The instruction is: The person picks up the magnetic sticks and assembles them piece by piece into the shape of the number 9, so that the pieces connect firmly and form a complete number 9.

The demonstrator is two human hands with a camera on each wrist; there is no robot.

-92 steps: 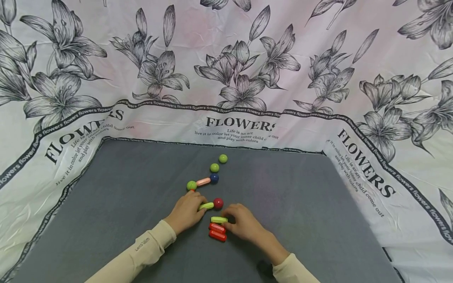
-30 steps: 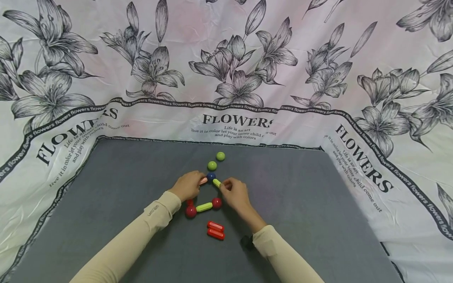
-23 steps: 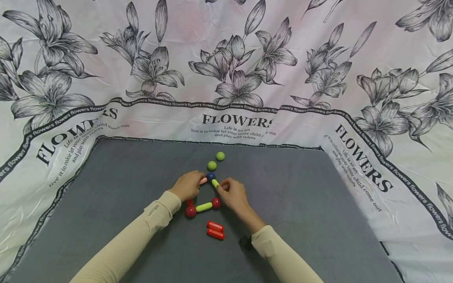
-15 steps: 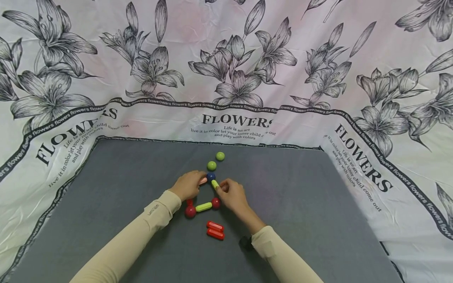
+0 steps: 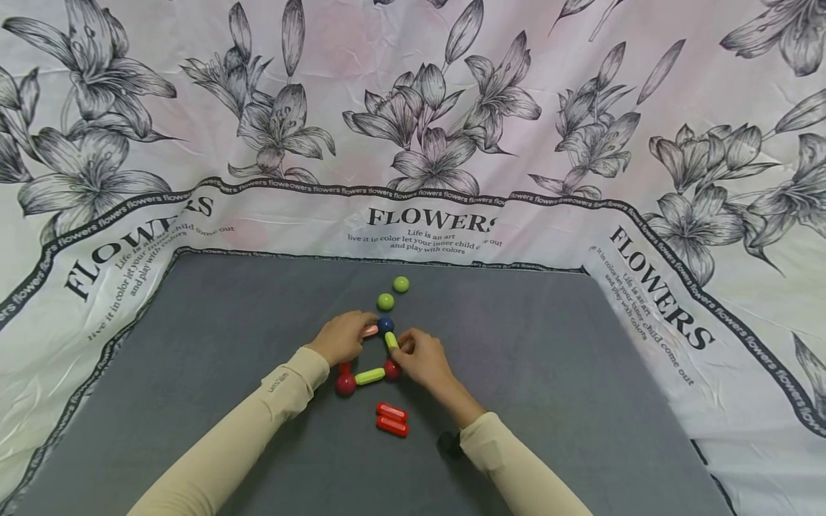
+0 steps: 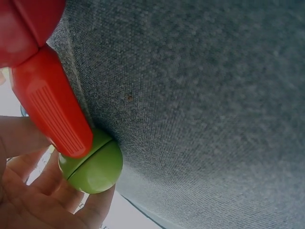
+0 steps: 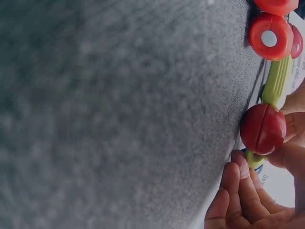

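Observation:
Magnetic balls and rods form a ring on the grey table. My left hand [image 5: 340, 338] grips a green ball [image 6: 95, 167], which it covers in the head view. From that ball run a pink rod [image 5: 370, 331] and a red rod [image 6: 53, 102]. The pink rod leads to a blue ball [image 5: 385, 325]. With thumb and fingers, my right hand [image 5: 424, 358] pinches a yellow-green rod [image 5: 391, 340] between the blue ball and a red ball [image 7: 263, 129]. Another yellow-green rod [image 5: 371, 376] joins that ball to a second red ball [image 5: 345, 384].
Two loose red rods [image 5: 392, 419] lie side by side in front of the ring. Beyond the blue ball sit a green ball [image 5: 385, 302] and, farther back, another green ball [image 5: 401, 284]. A flower-printed cloth [image 5: 426, 236] borders the grey table [image 5: 548, 373].
My right hand has taken the yellow-green rod from beside the red rods to the blue ball, then swung its near end toward the red ball. My left hand has shifted up to the green ball.

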